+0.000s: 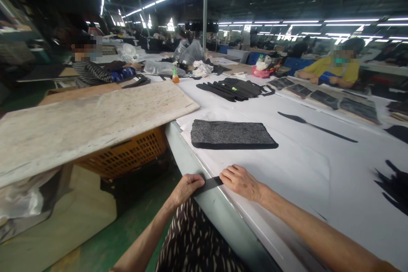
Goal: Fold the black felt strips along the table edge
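A short black strip [210, 184] spans the gap between my two hands at the near edge of the white table. My left hand [188, 188] pinches its left end just off the edge. On the paper-covered surface, my right hand [239, 182] has its fingers closed over the right end. Just beyond my hands lies a neat stack of dark grey strips [234, 134]. Farther back, several black fabric pieces [234, 89] lie fanned out with small green-white tags.
A pale board [95, 114] juts out at left above a yellow crate [127, 153]. One thin black piece [315, 126] and a dark pile [395, 185] lie to the right. An orange bottle [175, 75] stands farther back. Two people sit across, left and right.
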Demonstrator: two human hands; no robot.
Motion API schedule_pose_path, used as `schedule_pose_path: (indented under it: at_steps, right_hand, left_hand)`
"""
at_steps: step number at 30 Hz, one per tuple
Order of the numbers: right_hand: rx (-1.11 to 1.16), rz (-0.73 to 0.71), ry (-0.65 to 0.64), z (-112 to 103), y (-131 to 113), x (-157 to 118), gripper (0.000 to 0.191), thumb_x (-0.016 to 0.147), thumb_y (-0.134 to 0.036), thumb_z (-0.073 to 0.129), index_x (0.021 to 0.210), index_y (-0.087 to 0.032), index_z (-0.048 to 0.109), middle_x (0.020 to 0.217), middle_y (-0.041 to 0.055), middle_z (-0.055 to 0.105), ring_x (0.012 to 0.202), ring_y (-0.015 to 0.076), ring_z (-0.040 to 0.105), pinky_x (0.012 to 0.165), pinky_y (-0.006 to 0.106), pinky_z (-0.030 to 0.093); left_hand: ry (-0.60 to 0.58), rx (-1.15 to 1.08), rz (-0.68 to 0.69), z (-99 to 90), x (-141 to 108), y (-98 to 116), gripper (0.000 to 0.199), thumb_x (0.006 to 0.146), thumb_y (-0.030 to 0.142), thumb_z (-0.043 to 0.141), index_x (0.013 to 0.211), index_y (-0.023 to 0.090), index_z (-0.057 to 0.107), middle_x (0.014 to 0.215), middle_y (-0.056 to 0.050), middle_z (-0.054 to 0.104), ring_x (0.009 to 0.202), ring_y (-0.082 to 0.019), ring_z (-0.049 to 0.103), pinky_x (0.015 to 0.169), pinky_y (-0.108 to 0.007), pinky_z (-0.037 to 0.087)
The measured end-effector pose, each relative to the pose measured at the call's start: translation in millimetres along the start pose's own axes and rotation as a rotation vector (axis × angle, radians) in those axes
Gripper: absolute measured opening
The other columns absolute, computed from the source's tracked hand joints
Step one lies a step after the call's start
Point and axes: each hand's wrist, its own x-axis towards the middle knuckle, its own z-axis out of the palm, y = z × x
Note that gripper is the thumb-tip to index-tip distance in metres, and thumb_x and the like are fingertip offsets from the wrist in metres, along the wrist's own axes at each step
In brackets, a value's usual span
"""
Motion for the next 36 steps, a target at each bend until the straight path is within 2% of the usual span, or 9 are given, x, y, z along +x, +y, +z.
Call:
schedule_pose_path:
  at_steps: [7, 16, 20, 23, 27, 29, 32, 34, 36]
  right_hand:
    - [-0.027, -0.134, -0.024, 1.1, -3.2, 10.8, 0.018, 0.084, 0.0, 0.046, 0.079, -0.012, 0.058, 0.075, 0.0028, 0.05, 0.068, 0.0156, 0.044, 0.058, 0.029, 0.031]
    - [-0.049, -0.027, -0.048, -7.5, 4.7, -12.3, 0.025, 0.083, 0.005, 0.042, 0.076, -0.013, 0.058, 0.074, 0.0027, 0.051, 0.067, 0.0148, 0.043, 0.059, 0.029, 0.034]
    - [-0.033, 0.092, -0.087, -6.8, 2.0, -22.4, 0.024, 0.081, 0.006, 0.044, 0.081, -0.012, 0.06, 0.077, 0.0031, 0.053, 0.07, 0.016, 0.045, 0.062, 0.029, 0.038]
    - [0.082, 0.238, -0.141, -10.6, -2.2, -24.1, 0.021, 0.079, 0.005, 0.048, 0.079, -0.013, 0.059, 0.079, 0.0036, 0.055, 0.071, 0.0165, 0.047, 0.063, 0.029, 0.04]
    - [0.258, 0.503, -0.076, -26.6, -9.5, -2.7, 0.022, 0.083, 0.002, 0.047, 0.085, -0.015, 0.06, 0.089, 0.0046, 0.059, 0.079, 0.0162, 0.052, 0.07, 0.027, 0.043]
    - [0.329, 0.526, -0.059, -34.5, -15.4, 16.1, 0.019, 0.086, -0.002, 0.049, 0.089, -0.018, 0.06, 0.094, 0.004, 0.061, 0.086, 0.0165, 0.054, 0.078, 0.027, 0.042]
    - [0.457, 0.475, -0.218, -36.4, -28.3, 37.8, 0.005, 0.085, -0.016, 0.06, 0.083, -0.02, 0.061, 0.087, 0.0006, 0.062, 0.084, 0.0164, 0.057, 0.078, 0.026, 0.041]
    - [0.516, 0.532, -0.352, -27.7, -36.8, 41.2, 0.011, 0.085, -0.019, 0.06, 0.074, -0.02, 0.06, 0.078, -0.0014, 0.063, 0.075, 0.0149, 0.06, 0.067, 0.023, 0.04]
    - [0.527, 0.621, -0.348, -13.0, -41.1, 36.5, 0.019, 0.086, -0.013, 0.051, 0.07, -0.02, 0.058, 0.074, -0.0025, 0.063, 0.069, 0.0131, 0.06, 0.06, 0.021, 0.037]
  left_hand:
    - [-0.005, 0.112, 0.02, -12.4, -5.8, -10.0, 0.034, 0.071, 0.046, 0.057, 0.058, 0.015, 0.055, 0.056, 0.005, 0.04, 0.058, -0.011, 0.034, 0.058, -0.025, 0.029]
    - [0.004, 0.141, -0.003, -11.1, -14.6, -7.1, 0.035, 0.071, 0.049, 0.055, 0.059, 0.016, 0.054, 0.058, 0.004, 0.04, 0.06, -0.012, 0.033, 0.058, -0.025, 0.027]
    - [0.006, 0.158, -0.024, -17.2, -20.3, -6.9, 0.036, 0.072, 0.05, 0.054, 0.06, 0.015, 0.053, 0.058, 0.004, 0.038, 0.058, -0.012, 0.03, 0.055, -0.025, 0.025]
    - [0.007, 0.188, -0.019, -22.1, -28.9, -4.4, 0.036, 0.075, 0.048, 0.053, 0.061, 0.014, 0.054, 0.057, 0.004, 0.038, 0.059, -0.012, 0.031, 0.055, -0.025, 0.026]
    - [0.015, 0.239, 0.009, -17.2, -36.7, 9.4, 0.034, 0.078, 0.043, 0.05, 0.064, 0.014, 0.059, 0.057, 0.003, 0.042, 0.06, -0.012, 0.035, 0.056, -0.024, 0.029]
    - [0.026, 0.286, 0.049, -9.3, -37.2, 19.9, 0.032, 0.079, 0.04, 0.049, 0.063, 0.014, 0.06, 0.057, 0.003, 0.043, 0.06, -0.012, 0.037, 0.057, -0.023, 0.03]
    - [0.024, 0.348, 0.132, 4.9, -36.0, 33.4, 0.031, 0.08, 0.034, 0.048, 0.059, 0.014, 0.057, 0.056, 0.004, 0.041, 0.058, -0.011, 0.035, 0.055, -0.022, 0.029]
    - [0.024, 0.343, 0.157, 11.7, -33.9, 37.0, 0.029, 0.08, 0.031, 0.048, 0.06, 0.014, 0.06, 0.055, 0.004, 0.042, 0.056, -0.01, 0.036, 0.053, -0.021, 0.03]
    - [0.055, 0.338, 0.128, 13.6, -31.3, 35.4, 0.025, 0.077, 0.03, 0.052, 0.062, 0.014, 0.064, 0.054, 0.004, 0.045, 0.055, -0.01, 0.039, 0.053, -0.021, 0.032]
